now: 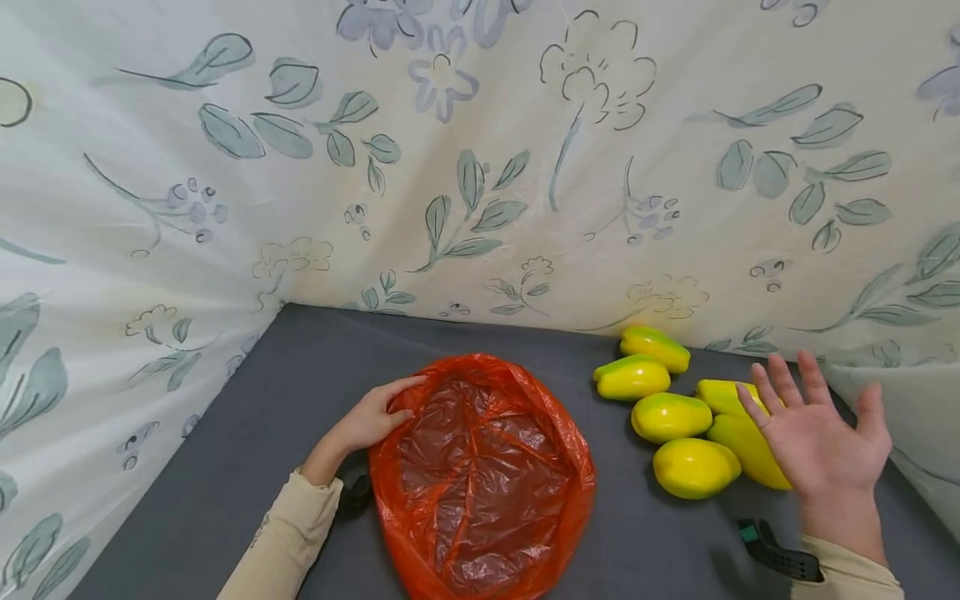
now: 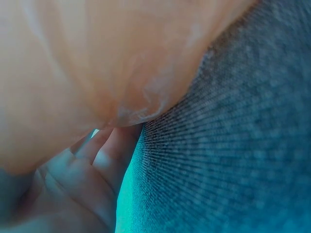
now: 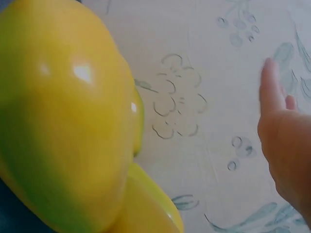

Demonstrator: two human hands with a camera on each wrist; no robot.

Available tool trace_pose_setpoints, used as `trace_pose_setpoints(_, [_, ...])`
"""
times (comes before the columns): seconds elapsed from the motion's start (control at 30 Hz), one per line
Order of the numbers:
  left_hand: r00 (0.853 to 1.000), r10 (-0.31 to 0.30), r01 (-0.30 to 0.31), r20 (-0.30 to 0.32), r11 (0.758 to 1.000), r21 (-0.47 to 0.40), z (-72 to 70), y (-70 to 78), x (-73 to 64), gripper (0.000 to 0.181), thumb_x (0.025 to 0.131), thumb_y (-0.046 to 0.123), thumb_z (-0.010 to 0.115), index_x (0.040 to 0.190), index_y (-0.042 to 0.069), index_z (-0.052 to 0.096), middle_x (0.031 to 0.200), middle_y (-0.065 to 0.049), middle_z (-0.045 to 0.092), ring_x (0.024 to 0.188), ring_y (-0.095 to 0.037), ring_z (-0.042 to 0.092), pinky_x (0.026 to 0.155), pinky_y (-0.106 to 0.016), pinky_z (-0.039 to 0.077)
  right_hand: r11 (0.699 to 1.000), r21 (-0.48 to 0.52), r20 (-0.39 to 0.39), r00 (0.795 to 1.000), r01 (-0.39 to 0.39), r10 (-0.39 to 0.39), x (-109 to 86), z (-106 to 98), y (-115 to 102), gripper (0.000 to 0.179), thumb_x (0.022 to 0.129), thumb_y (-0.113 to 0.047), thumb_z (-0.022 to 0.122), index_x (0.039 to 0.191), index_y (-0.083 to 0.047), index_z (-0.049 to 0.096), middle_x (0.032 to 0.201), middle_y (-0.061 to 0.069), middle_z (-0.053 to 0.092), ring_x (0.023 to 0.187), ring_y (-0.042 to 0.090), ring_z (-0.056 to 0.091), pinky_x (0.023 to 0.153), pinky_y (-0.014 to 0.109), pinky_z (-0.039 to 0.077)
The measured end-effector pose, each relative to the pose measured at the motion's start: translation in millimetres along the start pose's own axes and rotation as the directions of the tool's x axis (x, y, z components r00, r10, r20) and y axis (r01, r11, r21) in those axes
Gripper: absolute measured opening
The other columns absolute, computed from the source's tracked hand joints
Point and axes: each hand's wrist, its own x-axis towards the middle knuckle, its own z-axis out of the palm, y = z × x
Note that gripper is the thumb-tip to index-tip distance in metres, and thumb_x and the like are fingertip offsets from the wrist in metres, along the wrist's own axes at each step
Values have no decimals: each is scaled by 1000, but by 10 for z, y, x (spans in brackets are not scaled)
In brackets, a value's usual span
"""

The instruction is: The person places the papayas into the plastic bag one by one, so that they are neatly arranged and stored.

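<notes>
An open orange plastic bag (image 1: pixel 480 475) lies on the grey table (image 1: pixel 225 467). My left hand (image 1: pixel 371 417) holds its left rim, fingers curled on the plastic; the left wrist view shows the fingers (image 2: pixel 104 150) under the orange bag (image 2: pixel 97 63). Several yellow-green mangoes (image 1: pixel 671 417) lie to the right of the bag. My right hand (image 1: pixel 821 433) hovers with spread fingers over the rightmost mangoes, holding nothing. In the right wrist view a mango (image 3: pixel 68 116) fills the left and the right hand (image 3: pixel 286 145) shows at the right edge.
A floral cloth backdrop (image 1: pixel 480 167) rises behind and to both sides of the table. A black wrist strap (image 1: pixel 776 554) sits by my right sleeve. Bare grey surface (image 1: pixel 315 350) lies behind the bag.
</notes>
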Motion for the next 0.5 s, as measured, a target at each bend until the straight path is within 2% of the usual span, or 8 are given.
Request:
trace_pose_setpoints(0.1, [1000, 5, -5, -4, 1000, 7, 24, 10, 11, 52, 92, -4, 57, 141, -2, 42, 130, -26, 51, 99, -30, 61, 75, -31, 54, 1000, -13, 14, 1000, 6, -6, -33, -14, -119, 54, 95, -39, 56, 142, -16, 44, 148, 7, 34, 137, 31, 27, 110, 55, 9])
trace_pose_setpoints(0.17, [1000, -2, 2, -16, 1000, 3, 25, 10, 7, 51, 92, -4, 58, 141, -1, 43, 129, -26, 52, 98, -29, 62, 73, -30, 54, 999, -42, 25, 1000, 7, -5, -26, -92, -253, 54, 96, -40, 55, 143, -18, 42, 149, 5, 32, 139, 30, 24, 111, 55, 5])
trace_pose_setpoints(0.23, [999, -10, 10, -31, 1000, 4, 17, 8, -1, 51, 92, -3, 58, 140, -1, 44, 128, -26, 53, 96, -28, 62, 72, -30, 54, 987, -161, 53, 999, 4, 5, 7, -275, -487, 56, 97, -44, 51, 146, -21, 39, 151, 5, 29, 139, 31, 24, 110, 56, 3])
trace_pose_setpoints(0.33, [999, -23, 23, -44, 1000, 3, 11, 13, -5, 50, 92, -2, 59, 140, -1, 45, 126, -25, 54, 92, -26, 63, 71, -30, 55, 944, -329, 100, 994, -13, 49, 30, -610, -891, 54, 100, -47, 41, 150, -26, 33, 153, 4, 28, 137, 34, 28, 110, 56, -1])
trace_pose_setpoints(0.4, [998, -28, 28, -48, 1000, 8, 20, 21, -1, 50, 92, -1, 59, 140, -2, 45, 125, -25, 55, 92, -25, 64, 71, -30, 55, 937, -349, 92, 993, -39, 75, -20, -640, -965, 52, 102, -45, 36, 150, -26, 33, 152, 4, 29, 135, 36, 32, 110, 57, 0])
trace_pose_setpoints(0.5, [998, -36, 36, -51, 999, 1, 40, 41, 2, 50, 92, 0, 59, 140, -2, 44, 124, -25, 55, 91, -25, 64, 71, -31, 55, 965, -244, 51, 993, -95, 111, -151, -447, -814, 46, 104, -38, 33, 147, -23, 38, 148, 6, 35, 131, 38, 37, 109, 58, 9])
